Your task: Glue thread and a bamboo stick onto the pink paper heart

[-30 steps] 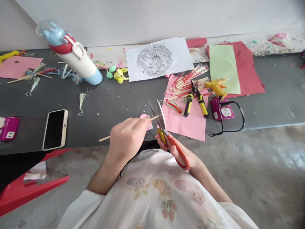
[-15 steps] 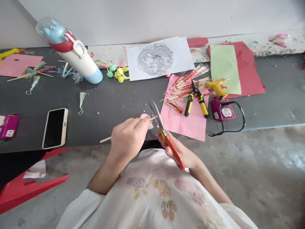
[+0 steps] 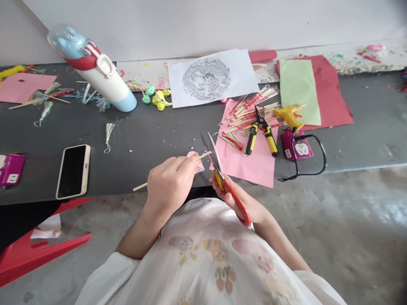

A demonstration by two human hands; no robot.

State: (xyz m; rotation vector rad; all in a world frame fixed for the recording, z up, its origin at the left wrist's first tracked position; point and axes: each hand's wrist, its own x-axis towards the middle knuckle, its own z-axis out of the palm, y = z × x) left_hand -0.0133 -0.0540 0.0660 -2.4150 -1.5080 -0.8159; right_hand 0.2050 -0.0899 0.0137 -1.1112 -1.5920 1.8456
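My left hand (image 3: 170,180) is closed around a thin wooden stick (image 3: 140,186), which pokes out on both sides of the fist. In my right hand (image 3: 235,197) is a pair of scissors (image 3: 237,201) with red handles, its blades parted and pointing away from me. The stick's right end lies at the blades; whether they touch it I cannot tell. Just beyond my left fingers, a small pink paper piece (image 3: 199,166) rests on the table, partly hidden by the hand. Right of the scissors lies a larger pink sheet (image 3: 254,171).
Yellow-and-black pliers (image 3: 269,142) lie by several red-wrapped sticks (image 3: 251,106). A yellow glue gun (image 3: 291,116) rests by a purple socket block (image 3: 299,148). A dragon drawing (image 3: 208,78), a bottle (image 3: 110,84), a tassel (image 3: 109,135) and a phone (image 3: 73,171) are on the table (image 3: 152,135).
The scissors have shifted slightly to the right with my right hand, and their blades are spread a little wider. My left hand and the stick have hardly moved.
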